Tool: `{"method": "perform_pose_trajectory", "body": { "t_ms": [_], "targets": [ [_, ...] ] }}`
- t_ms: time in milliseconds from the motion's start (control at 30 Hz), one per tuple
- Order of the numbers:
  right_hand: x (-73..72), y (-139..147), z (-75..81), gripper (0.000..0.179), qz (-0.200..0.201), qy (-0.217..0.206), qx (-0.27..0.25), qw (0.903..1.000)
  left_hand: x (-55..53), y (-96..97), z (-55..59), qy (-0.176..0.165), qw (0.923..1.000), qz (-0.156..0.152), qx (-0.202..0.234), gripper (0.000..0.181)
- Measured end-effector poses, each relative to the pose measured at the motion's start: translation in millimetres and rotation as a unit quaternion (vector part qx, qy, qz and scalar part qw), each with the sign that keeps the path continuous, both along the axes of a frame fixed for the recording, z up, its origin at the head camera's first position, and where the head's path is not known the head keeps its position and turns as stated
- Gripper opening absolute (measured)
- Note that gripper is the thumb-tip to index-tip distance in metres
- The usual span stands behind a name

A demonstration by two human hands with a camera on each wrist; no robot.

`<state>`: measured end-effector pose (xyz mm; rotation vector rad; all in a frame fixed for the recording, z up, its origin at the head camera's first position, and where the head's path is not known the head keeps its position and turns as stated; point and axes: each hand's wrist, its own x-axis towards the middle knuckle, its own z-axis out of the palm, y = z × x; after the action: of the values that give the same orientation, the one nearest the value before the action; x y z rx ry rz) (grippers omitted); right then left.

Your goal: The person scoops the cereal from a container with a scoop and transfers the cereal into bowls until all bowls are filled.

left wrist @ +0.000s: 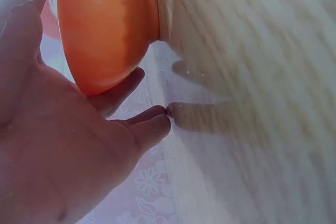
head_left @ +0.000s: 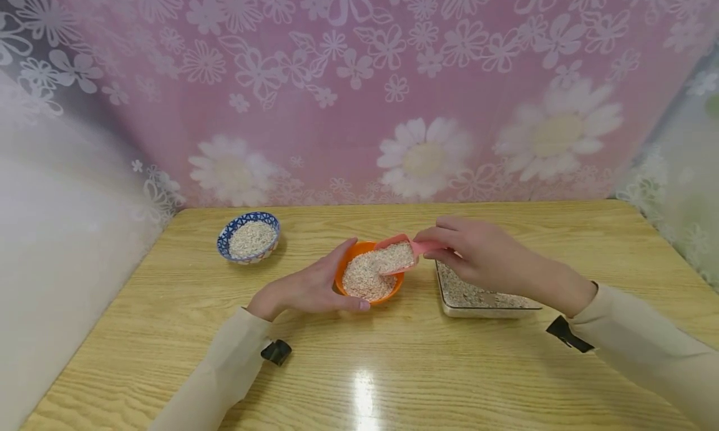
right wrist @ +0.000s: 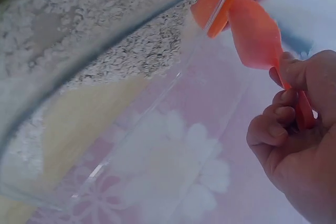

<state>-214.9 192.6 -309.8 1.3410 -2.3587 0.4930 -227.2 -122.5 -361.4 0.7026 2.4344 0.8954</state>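
My left hand holds an orange bowl of oat flakes from its left side, thumb at the near rim and index finger at the far rim. In the left wrist view the bowl stands on its foot on the table, and the other fingertips come down close to the wood. My right hand grips the handle of a pink scoop. Oat flakes lie in the scoop, which is tilted over the bowl's right rim, its open end toward the heap. The right wrist view shows the scoop from below.
A clear rectangular container of oat flakes stands beneath my right forearm. At the back left sits a blue-and-white patterned bowl, also holding flakes. The wooden table meets a pink flowered curtain at its far edge.
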Motion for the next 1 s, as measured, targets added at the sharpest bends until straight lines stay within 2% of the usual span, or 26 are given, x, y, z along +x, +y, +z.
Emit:
{"method": "perform_pose_trajectory", "body": {
  "t_ms": [167, 300, 433, 533, 733, 1000],
  "targets": [
    [5.2, -11.3, 3.3, 0.03, 0.011, 0.104, 0.044, 0.9935, 0.9, -1.0, -0.6, -0.009, 0.9999, 0.009, -0.005, 0.122],
    [8.7, -14.7, 7.7, 0.042, -0.002, 0.151, 0.079, 0.9854, 0.4, -1.0, -1.6, -0.015, 0.9998, 0.014, -0.002, 0.122],
    [9.4, -16.4, 8.9, 0.052, -0.019, 0.167, 0.12, 0.9785, 0.1, -0.6, -1.8, -0.016, 0.9997, 0.015, 0.0, 0.122],
    [9.5, -18.6, 6.1, 0.049, -0.019, 0.175, 0.135, 0.9751, 0.5, 0.0, -1.3, -0.017, 0.9997, 0.015, 0.0, 0.122],
    [12.1, -24.0, 4.0, 0.052, 0.004, 0.179, 0.138, 0.974, -1.3, 2.1, -1.9, -0.011, 0.9987, -0.009, 0.048, 0.114],
    [15.3, -16.9, 11.1, 0.051, -0.017, 0.229, 0.197, 0.9532, 0.5, -0.5, -0.7, -0.017, 0.9998, 0.013, 0.001, 0.121]
  ]
}}
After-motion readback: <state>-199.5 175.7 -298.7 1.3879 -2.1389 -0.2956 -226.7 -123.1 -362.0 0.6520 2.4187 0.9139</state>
